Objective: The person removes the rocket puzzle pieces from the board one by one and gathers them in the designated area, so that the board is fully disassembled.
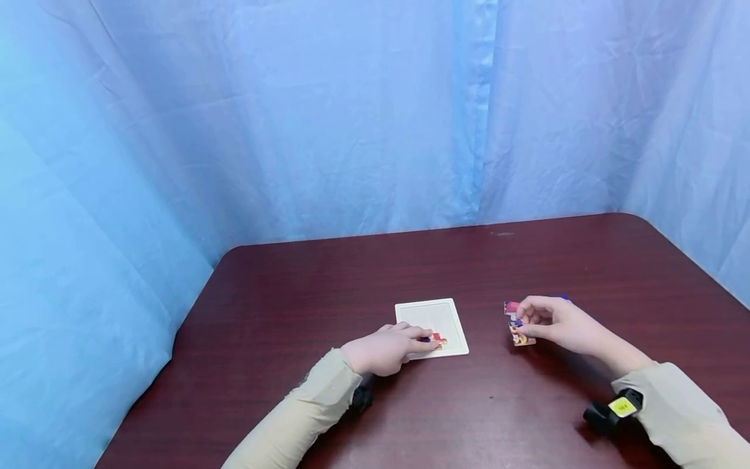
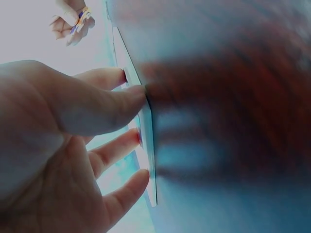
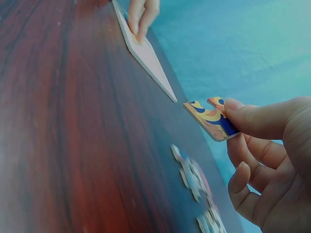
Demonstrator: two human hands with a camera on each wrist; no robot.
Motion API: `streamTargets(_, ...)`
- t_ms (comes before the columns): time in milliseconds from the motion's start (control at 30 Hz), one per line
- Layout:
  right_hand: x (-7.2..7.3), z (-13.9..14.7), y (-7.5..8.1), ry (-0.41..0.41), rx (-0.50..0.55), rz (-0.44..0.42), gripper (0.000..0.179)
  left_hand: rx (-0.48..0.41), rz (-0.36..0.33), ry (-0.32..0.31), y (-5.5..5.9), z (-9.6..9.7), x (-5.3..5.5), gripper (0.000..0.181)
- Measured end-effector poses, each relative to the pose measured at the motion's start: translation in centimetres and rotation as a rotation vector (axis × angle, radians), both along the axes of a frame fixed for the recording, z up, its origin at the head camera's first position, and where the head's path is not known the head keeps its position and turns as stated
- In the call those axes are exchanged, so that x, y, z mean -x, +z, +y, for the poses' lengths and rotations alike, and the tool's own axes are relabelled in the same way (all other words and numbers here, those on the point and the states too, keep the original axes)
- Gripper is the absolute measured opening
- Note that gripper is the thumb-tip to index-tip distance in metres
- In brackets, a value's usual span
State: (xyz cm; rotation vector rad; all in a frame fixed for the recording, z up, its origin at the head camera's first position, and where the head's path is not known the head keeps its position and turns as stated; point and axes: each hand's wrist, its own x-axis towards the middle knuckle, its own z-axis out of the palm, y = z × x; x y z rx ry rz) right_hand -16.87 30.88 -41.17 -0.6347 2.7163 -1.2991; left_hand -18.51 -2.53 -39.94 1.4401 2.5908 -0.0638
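Observation:
My left hand (image 1: 387, 348) rests on a white puzzle tray (image 1: 424, 314), its fingers stretched over the near part. Beside these fingertips a red and yellow puzzle piece (image 1: 439, 339) shows inside the frame. In the left wrist view the thumb (image 2: 116, 107) lies along the tray's edge while other fingertips touch its top. To the right, my right hand (image 1: 562, 326) pinches a puzzle piece (image 3: 211, 119) between thumb and fingers, held above the table. That piece is orange, yellow and dark blue, with a rounded notch.
Several loose puzzle pieces (image 3: 192, 174) lie on the table below the right hand, which partly hides them in the head view. The dark red wooden table (image 1: 328, 280) is bordered by blue curtains (image 1: 351, 117) at the back and sides.

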Motion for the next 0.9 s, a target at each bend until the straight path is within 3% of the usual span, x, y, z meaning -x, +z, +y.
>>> streamTargets(467, -1.3, 4.2, -0.3, -0.042, -0.055, 0.064, 0.015, -0.027, -0.001, -0.021, -0.1, -0.6, 0.2, 0.049)
streamTargets(600, -1.4, 5.5, -0.5, -0.032, -0.075, 0.068, 0.013, -0.010, -0.021, 0.009, 0.5, -0.5, -0.1, 0.048)
streamTargets(900, -1.8, 8.9, -1.2, 0.033, -0.050, 0.043, 0.010, 0.005, -0.021, 0.020, 0.2, -0.2, -0.1, 0.049)
